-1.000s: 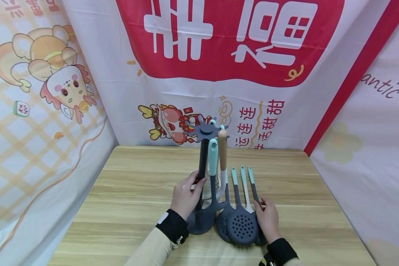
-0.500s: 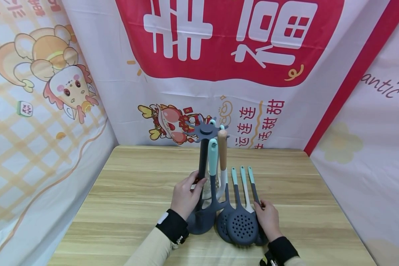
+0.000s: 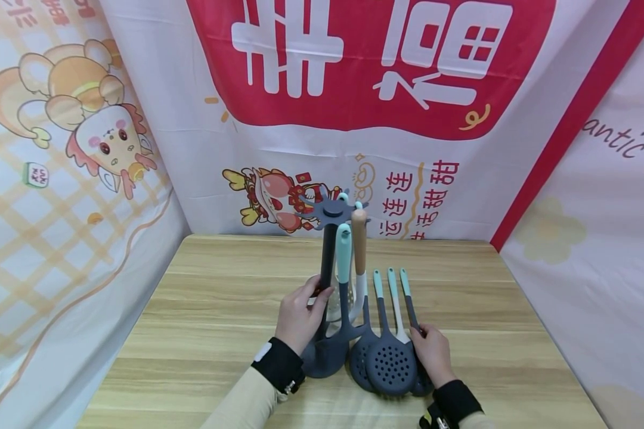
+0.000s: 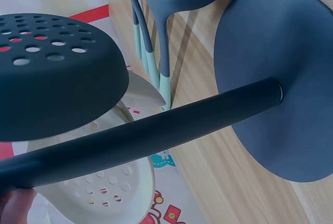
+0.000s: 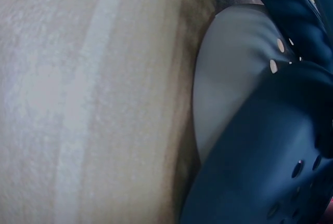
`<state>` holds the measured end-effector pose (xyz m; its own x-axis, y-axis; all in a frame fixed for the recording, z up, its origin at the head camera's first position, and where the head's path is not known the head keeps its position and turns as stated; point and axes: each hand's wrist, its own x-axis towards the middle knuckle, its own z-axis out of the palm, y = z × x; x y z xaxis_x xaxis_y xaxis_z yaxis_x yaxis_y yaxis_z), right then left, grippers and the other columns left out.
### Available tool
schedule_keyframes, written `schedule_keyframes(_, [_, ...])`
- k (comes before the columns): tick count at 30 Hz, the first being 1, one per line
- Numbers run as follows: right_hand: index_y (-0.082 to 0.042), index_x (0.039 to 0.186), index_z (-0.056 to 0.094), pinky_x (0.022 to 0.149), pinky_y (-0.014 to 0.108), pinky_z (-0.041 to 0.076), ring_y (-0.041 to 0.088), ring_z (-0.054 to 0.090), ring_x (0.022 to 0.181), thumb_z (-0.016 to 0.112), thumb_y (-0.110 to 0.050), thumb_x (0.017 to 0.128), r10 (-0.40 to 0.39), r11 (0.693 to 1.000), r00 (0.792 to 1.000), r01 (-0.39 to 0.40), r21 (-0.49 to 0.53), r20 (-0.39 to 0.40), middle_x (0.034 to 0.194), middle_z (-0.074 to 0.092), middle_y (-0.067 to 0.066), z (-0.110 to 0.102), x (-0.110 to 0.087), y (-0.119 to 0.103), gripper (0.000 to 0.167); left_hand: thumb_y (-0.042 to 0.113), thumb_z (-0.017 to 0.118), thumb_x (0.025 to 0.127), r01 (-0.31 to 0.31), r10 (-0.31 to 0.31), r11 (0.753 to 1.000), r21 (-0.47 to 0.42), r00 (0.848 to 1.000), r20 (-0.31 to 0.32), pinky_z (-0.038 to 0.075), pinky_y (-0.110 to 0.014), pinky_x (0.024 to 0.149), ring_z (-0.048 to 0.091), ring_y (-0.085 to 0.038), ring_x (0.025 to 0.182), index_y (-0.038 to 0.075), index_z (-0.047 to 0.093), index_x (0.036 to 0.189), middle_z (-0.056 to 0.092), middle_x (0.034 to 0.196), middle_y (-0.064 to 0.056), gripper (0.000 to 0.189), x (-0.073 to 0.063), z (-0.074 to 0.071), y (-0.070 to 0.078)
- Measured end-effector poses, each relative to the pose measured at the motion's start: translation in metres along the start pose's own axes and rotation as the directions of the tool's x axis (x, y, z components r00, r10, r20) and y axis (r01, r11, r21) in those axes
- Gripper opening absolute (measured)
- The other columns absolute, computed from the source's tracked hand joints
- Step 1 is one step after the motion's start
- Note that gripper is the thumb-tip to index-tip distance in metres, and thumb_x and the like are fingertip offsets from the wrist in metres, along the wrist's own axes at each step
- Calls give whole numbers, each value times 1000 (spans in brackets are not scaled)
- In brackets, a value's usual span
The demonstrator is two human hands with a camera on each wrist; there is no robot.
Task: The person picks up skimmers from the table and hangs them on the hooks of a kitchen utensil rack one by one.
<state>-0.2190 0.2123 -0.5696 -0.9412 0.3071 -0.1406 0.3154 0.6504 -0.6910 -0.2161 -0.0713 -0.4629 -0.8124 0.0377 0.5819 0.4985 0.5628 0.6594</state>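
On the wooden tabletop (image 3: 220,298), the left hand (image 3: 299,316) is gripping the upright utensil stand (image 3: 327,259) while the right hand (image 3: 433,356) is pinching the rightmost utensil (image 3: 411,308) lying alongside, whose overlapped head could drag the neighbouring skimmer (image 3: 390,364) if lifted carelessly.

One tabletop (image 3: 220,298) carries one dark stand (image 3: 328,253) with one wooden-handled utensil (image 3: 359,241), one near mint-handled utensil (image 3: 343,253) and two mint handle tips (image 3: 343,197) farther behind, plus three mint-handled utensils (image 3: 393,286) to its right.
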Motion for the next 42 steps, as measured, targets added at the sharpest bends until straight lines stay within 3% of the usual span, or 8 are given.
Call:
schedule_keyframes(9, [15,125,57,79,46,55,32,61,90,52,-16,97,1,1000,1000,-1,6,24,105,65,28,-2,0,-1,43,24,66,96,-18,18,1000,0,1000,-10,60,-19,63,73,-19,86,8,67,116,75,96,-7,26,0,1,-2])
schedule_keyframes(17, [14,126,57,74,41,56,29,60,87,52,-15,97,24,1000,999,-25,15,36,104,64,26,-2,-1,-2,41,25,65,96,18,-18,1000,-3,1000,9,59,-17,65,74,-19,88,11,68,116,76,98,-6,24,0,1,-1])
schedule_keyframes(27, [14,127,56,74,41,57,29,61,87,50,-14,98,23,1000,999,-23,15,30,106,65,27,-1,0,-1,41,26,65,96,17,-17,1000,1,1000,4,60,-18,65,73,-18,88,11,68,116,76,97,-6,24,1,1,-2])
schedule_keyframes(38, [13,125,58,53,26,45,22,57,72,50,-13,97,14,999,1000,-14,39,3,90,62,19,-2,-3,-2,39,25,66,96,-3,3,1000,1,1000,-6,60,-18,64,73,-18,87,10,68,115,76,96,-6,24,1,1,-3])
schedule_keyframes(42, [13,122,60,52,24,43,21,57,70,51,-12,96,3,999,1000,-2,40,-28,90,63,20,-2,-3,-2,38,25,66,96,-13,13,1000,-1,1000,-10,60,-19,63,73,-19,87,9,68,115,76,96,-7,25,1,1,-2])
